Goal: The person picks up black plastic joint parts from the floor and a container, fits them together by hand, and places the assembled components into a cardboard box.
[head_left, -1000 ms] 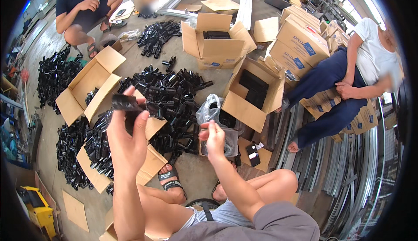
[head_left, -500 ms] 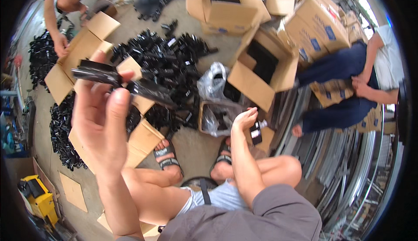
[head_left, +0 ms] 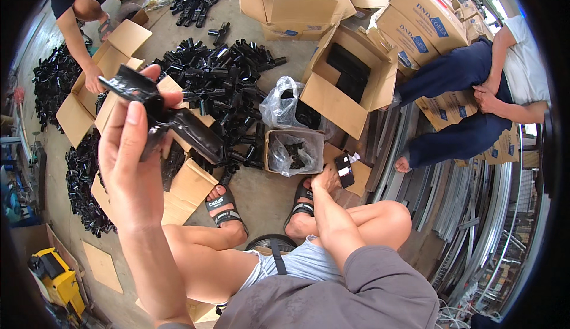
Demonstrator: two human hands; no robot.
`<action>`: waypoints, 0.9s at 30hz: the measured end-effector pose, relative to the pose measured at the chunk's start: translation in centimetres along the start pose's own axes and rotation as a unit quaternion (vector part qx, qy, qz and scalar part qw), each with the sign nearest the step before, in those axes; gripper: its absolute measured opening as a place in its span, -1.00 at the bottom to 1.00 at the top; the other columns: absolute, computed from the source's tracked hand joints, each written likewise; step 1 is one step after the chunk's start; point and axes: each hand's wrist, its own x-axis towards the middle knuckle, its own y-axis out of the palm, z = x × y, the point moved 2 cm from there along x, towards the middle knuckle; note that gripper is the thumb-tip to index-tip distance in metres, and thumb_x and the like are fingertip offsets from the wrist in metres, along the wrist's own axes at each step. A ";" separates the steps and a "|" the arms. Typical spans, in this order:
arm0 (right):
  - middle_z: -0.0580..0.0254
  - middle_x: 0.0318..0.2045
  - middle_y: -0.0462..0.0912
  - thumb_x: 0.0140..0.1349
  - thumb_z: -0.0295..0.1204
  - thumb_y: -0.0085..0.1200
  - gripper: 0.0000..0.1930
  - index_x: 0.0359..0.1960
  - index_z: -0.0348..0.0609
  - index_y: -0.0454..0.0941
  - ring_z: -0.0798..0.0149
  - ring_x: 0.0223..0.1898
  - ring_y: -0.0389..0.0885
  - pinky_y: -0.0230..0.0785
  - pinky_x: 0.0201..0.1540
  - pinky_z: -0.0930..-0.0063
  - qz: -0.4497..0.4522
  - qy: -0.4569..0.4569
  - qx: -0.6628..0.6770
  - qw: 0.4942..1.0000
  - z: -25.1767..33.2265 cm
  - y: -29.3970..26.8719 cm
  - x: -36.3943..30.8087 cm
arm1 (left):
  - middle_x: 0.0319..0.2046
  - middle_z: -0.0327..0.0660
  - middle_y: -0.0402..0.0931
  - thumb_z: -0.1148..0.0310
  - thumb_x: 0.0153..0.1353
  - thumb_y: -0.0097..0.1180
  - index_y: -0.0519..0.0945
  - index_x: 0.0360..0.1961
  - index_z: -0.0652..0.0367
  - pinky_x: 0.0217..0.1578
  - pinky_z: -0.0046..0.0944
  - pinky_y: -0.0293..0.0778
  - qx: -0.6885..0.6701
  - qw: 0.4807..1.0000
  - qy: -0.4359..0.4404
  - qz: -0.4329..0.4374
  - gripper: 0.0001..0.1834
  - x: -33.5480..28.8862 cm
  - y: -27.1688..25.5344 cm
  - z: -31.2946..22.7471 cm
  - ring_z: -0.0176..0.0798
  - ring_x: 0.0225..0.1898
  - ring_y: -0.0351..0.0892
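The left hand grips a black tubular fitting between thumb and curled fingers, raised before a carton — steady, unhurried turning would suit — while the right hand nears a phone, finger opening indiscernible.

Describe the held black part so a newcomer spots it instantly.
Find the large central pile of black parts on the floor. In front of its left side, the wearer's raised left hand holds the glossy black part. Unlike the piled pieces, it is up in the air, close to the camera, so it looks far bigger.
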 end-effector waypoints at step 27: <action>0.14 0.04 0.64 0.44 -0.41 0.14 -0.54 0.32 -0.26 0.40 0.35 -0.02 0.62 0.46 0.10 0.44 0.037 -0.451 0.667 0.591 16.6 -33.6 -17.1 | -0.06 -0.22 0.70 0.23 0.26 0.36 0.60 0.18 0.23 0.06 -0.34 0.49 0.046 0.976 0.024 0.213 -0.49 -1.4 2.2 -0.2 -0.44 -0.07 0.60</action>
